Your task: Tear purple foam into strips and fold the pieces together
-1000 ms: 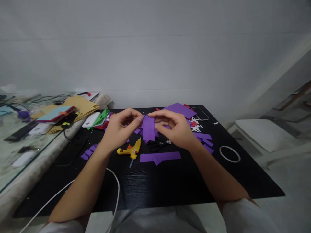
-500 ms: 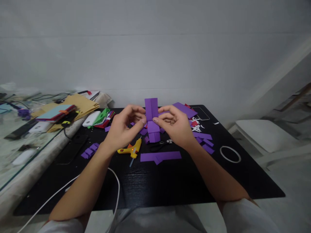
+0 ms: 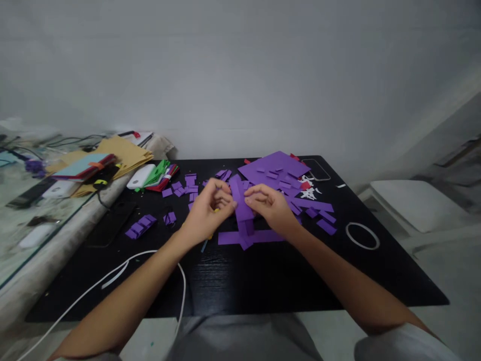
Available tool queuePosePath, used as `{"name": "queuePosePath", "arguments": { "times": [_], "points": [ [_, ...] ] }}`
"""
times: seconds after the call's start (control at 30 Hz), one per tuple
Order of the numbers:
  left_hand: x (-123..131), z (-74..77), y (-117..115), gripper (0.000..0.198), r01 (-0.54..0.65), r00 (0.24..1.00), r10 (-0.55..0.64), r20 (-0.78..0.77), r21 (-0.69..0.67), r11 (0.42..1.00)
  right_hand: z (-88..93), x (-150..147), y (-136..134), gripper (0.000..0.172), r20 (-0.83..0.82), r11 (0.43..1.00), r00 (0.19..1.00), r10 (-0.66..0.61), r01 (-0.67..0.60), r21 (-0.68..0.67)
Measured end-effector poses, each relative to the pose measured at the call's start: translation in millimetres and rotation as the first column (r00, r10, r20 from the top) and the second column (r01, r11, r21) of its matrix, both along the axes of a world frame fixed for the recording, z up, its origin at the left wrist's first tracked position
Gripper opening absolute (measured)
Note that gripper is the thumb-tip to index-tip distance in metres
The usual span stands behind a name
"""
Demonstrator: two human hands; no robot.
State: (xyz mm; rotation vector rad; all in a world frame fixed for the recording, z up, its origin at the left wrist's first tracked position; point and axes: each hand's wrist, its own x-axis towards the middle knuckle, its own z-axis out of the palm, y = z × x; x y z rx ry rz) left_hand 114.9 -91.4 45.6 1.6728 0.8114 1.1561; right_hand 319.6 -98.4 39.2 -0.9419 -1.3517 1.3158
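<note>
A folded purple paper piece (image 3: 241,200) is held up over the middle of the table, pinched between both hands. My left hand (image 3: 205,210) closes thumb and fingers on its left edge. The fingers of my right hand (image 3: 273,209) press on its right edge. Its lower part hangs tilted in front of a long purple strip (image 3: 268,235) that lies on the black table (image 3: 225,286). Yellow parts of a glue gun (image 3: 211,236) show behind my left hand, which covers most of it.
Small purple pieces (image 3: 191,180) and larger purple sheets (image 3: 278,159) lie toward the back. White paper scraps (image 3: 308,189) are at the right, near a white ring (image 3: 363,235). A white cable (image 3: 183,281) crosses the front left. Beyond the right edge stands a white stool (image 3: 400,205).
The purple paper piece has come down and tilted, and it looks turned in my hands. Both hands moved slightly lower. The view shifted, showing more purple pieces on the table.
</note>
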Motion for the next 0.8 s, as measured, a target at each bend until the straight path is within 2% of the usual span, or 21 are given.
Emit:
{"name": "queuePosePath", "arguments": {
  "times": [0.13, 0.2, 0.27, 0.37, 0.53, 0.73, 0.8],
  "points": [
    [2, -53.2, -15, 0.019, -0.035, 0.99, 0.031, -0.138, -0.031, 0.999, -59.2, 7, -19, 0.046, -0.06, 0.969, 0.996, 0.062, -0.075, -0.234],
    [3, -69.6, -20, 0.015, -0.073, 0.978, 0.069, -0.197, -0.017, 0.997, -80.6, 6, -23, 0.052, -0.085, 0.954, 0.995, 0.047, -0.07, -0.291],
    [2, -78.5, -22, 0.013, -0.122, 0.964, 0.119, -0.239, 0.002, 0.993, -93.2, 3, -24, 0.055, -0.076, 0.957, 0.996, 0.037, -0.057, -0.284],
    [-2, -82.8, -22, 0.01, -0.16, 0.947, 0.167, -0.274, 0.05, 0.986, -98.1, -2, -23, 0.046, -0.069, 0.963, 0.994, 0.085, -0.1, -0.251],
    [-7, -86.5, -19, 0.013, -0.168, 0.943, 0.202, -0.263, 0.148, 0.975, -94.0, -3, -26, 0.037, -0.117, 0.966, 0.985, 0.128, -0.151, -0.212],
    [-4, -93.3, -22, 0.036, -0.136, 0.96, 0.177, -0.218, 0.19, 0.972, -95.1, 2, -24, 0.038, -0.108, 0.983, 0.994, 0.021, -0.04, -0.178],
    [-3, -91.1, -24, 0.03, -0.122, 0.95, 0.187, -0.248, 0.256, 0.959, -95.1, 4, -23, 0.038, -0.083, 0.988, 0.997, -0.008, -0.004, -0.153]
  ]
}}
